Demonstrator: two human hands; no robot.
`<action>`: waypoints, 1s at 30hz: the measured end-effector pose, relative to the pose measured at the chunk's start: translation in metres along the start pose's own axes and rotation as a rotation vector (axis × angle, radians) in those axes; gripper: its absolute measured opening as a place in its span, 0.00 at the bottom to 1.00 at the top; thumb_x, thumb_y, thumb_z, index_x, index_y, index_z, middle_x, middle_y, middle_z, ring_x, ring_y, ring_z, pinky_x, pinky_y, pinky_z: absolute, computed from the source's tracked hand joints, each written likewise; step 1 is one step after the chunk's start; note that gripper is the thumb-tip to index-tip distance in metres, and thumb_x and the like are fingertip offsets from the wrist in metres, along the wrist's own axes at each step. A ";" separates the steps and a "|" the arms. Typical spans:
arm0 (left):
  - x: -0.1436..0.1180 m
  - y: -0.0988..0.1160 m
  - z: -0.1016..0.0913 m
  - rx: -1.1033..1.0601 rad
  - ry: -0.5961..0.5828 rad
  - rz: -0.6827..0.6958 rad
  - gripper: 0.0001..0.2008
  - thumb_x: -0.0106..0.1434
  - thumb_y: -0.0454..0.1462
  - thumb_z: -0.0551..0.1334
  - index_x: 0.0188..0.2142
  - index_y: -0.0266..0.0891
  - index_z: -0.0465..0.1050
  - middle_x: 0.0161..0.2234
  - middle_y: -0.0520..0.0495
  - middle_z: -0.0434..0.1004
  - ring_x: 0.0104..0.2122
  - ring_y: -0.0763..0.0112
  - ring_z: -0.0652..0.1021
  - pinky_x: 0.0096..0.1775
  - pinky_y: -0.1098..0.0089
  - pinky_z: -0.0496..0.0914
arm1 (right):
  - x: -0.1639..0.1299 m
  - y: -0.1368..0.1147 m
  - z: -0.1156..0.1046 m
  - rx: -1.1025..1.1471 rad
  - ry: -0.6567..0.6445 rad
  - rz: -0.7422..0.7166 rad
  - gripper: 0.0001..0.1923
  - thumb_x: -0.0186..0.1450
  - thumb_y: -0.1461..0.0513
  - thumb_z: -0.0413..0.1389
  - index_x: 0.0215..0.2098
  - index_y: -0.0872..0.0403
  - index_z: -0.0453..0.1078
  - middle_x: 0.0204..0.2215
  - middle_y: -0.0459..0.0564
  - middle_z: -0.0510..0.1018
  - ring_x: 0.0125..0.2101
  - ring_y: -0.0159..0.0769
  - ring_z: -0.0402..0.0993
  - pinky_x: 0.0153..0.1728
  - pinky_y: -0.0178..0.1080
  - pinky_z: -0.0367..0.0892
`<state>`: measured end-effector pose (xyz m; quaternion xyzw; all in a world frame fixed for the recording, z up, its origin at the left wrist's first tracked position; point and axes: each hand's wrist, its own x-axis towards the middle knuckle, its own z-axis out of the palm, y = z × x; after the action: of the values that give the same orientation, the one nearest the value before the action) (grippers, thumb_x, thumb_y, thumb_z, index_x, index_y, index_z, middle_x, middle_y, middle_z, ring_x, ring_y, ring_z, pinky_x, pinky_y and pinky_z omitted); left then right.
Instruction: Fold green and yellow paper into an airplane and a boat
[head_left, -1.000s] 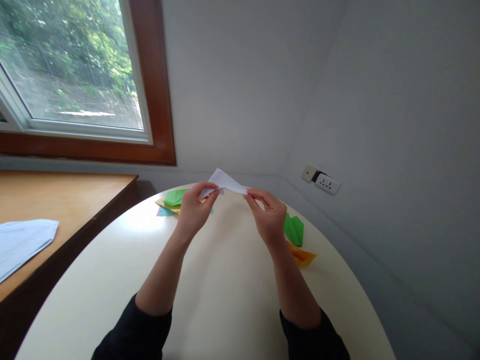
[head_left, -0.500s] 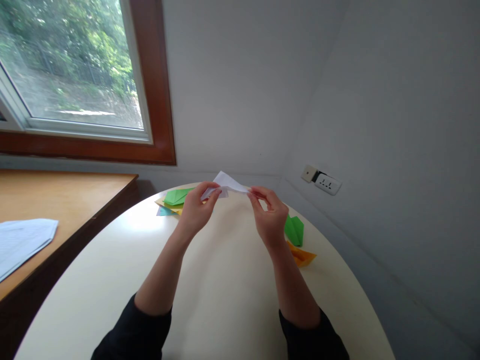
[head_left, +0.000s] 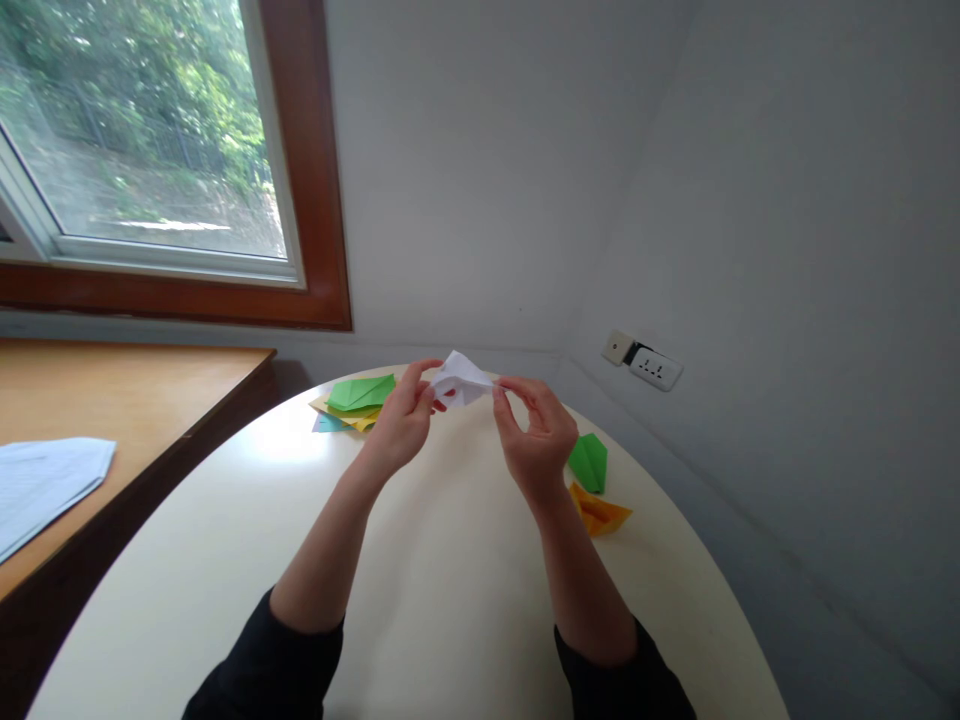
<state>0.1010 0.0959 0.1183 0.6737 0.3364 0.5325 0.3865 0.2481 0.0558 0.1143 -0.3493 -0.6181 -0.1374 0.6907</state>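
Observation:
A folded piece of white paper (head_left: 460,376) is held up above the far part of the round table, its peak pointing away from me. My left hand (head_left: 403,415) has its left side, the thumb in front and some fingertips showing behind and beneath it. With thumb and forefinger, my right hand (head_left: 537,425) pinches the paper's right tip. Just beyond my left hand lies a green folded paper (head_left: 360,392) on top of yellow and blue sheets. Beside my right wrist are another green folded paper (head_left: 589,462) and an orange folded paper boat (head_left: 600,512).
The white round table (head_left: 442,600) curves away toward the wall corner. At the left stands a wooden desk (head_left: 150,385) with a stack of papers (head_left: 49,485) on it. A window (head_left: 150,130) is above the desk, and a wall socket (head_left: 655,368) sits at the right.
The white paper has been turned and looks more opened, with its peak shifted right. My left fingers have moved from a pinch at its edge to around its left side. The right hand keeps its pinch.

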 end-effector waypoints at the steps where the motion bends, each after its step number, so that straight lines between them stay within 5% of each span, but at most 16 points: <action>1: 0.000 0.002 0.001 -0.039 -0.005 -0.002 0.14 0.60 0.34 0.52 0.46 0.41 0.63 0.28 0.51 0.73 0.27 0.72 0.73 0.35 0.67 0.68 | 0.000 -0.001 0.000 0.000 -0.005 -0.011 0.07 0.59 0.67 0.55 0.36 0.52 0.70 0.31 0.47 0.78 0.33 0.33 0.75 0.37 0.39 0.74; 13: -0.003 0.010 0.002 -0.242 -0.092 -0.012 0.17 0.58 0.38 0.58 0.47 0.39 0.60 0.31 0.49 0.77 0.28 0.71 0.78 0.41 0.62 0.72 | -0.002 -0.001 0.002 0.063 0.000 0.088 0.11 0.60 0.65 0.56 0.42 0.52 0.70 0.35 0.49 0.77 0.36 0.34 0.76 0.40 0.41 0.74; 22: -0.004 0.013 0.008 -0.270 -0.100 -0.045 0.17 0.59 0.34 0.56 0.48 0.38 0.60 0.24 0.55 0.72 0.26 0.73 0.77 0.40 0.64 0.73 | 0.004 -0.014 0.004 -0.026 -0.110 -0.099 0.09 0.60 0.67 0.54 0.39 0.51 0.71 0.35 0.50 0.79 0.37 0.36 0.75 0.40 0.41 0.72; 30: -0.004 0.014 0.006 -0.188 -0.066 -0.039 0.18 0.58 0.33 0.53 0.49 0.38 0.62 0.22 0.55 0.69 0.25 0.74 0.73 0.35 0.68 0.71 | -0.001 -0.012 0.007 -0.078 -0.239 -0.126 0.11 0.60 0.68 0.53 0.38 0.49 0.72 0.38 0.50 0.78 0.42 0.36 0.73 0.43 0.44 0.69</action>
<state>0.1062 0.0850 0.1284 0.6449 0.2851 0.5318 0.4690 0.2348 0.0517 0.1174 -0.3503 -0.7106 -0.1617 0.5884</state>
